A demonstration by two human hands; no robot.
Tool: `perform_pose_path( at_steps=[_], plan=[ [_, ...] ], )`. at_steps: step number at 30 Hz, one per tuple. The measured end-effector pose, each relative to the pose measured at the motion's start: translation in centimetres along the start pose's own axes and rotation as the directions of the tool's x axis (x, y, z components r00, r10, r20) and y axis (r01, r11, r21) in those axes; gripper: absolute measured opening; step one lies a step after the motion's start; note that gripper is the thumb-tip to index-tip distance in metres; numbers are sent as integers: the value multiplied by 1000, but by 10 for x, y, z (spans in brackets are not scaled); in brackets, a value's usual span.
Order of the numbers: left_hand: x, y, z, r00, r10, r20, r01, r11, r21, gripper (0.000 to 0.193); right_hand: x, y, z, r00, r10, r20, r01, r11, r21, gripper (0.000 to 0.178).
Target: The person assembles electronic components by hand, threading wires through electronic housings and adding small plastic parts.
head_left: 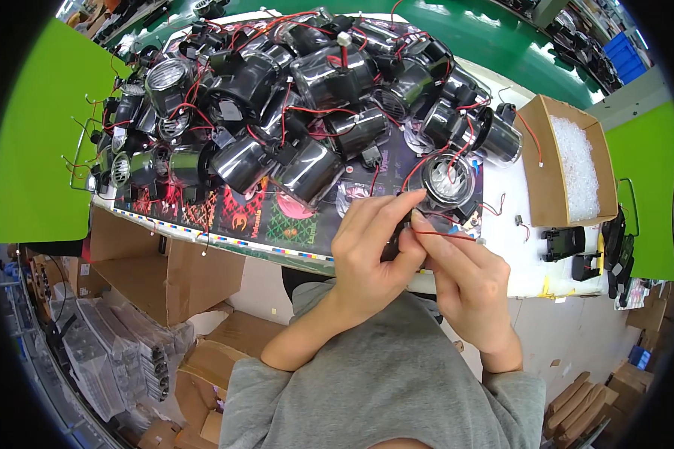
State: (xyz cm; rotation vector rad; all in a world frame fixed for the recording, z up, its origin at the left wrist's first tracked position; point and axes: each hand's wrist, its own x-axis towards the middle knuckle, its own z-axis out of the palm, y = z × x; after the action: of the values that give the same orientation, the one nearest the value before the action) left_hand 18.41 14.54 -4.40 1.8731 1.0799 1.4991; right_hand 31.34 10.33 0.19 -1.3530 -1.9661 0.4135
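Observation:
My left hand (372, 243) and my right hand (468, 280) meet at the table's near edge, fingers closed around a small black part (394, 245). Most of that part is hidden by my fingers, so its kind does not show. A thin red wire (449, 236) crosses my right fingers and ends in a small pale tip. Just beyond my fingertips lies a black round housing with a clear ribbed face (448, 179). Glossy black cylindrical housings (311, 172) with red wires are heaped over the table's left and middle.
An open cardboard box (541, 176) of small clear plastic pieces stands on the right. Black plastic parts (563, 243) and a short wired connector (522, 224) lie near it. Printed dark sheeting (318, 228) covers the table. Below left are cardboard boxes (210, 277) and bagged parts (101, 352).

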Motion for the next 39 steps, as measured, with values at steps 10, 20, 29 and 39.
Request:
perform_pose_path(
  at_steps=[10, 20, 29, 39],
  plan=[
    [-1, 0, -1, 998, -53, -41, 52, 998, -43, 34, -4, -1, 28, 967, -69, -244, 28, 986, -167, 48],
    [0, 3, -3, 999, 24, -30, -22, 997, 75, 37, -1, 0, 28, 951, -65, -301, 23, 990, -138, 43],
    [-4, 6, -3, 1000, 24, -18, -22, 992, 124, 42, 2, -4, 19, 952, -43, -301, 13, 995, -101, 35],
    [0, 4, -9, 952, -284, 110, 301, 932, -203, 19, 8, 1, -10, 948, 319, 20, -306, 886, 349, 26]
  ],
)
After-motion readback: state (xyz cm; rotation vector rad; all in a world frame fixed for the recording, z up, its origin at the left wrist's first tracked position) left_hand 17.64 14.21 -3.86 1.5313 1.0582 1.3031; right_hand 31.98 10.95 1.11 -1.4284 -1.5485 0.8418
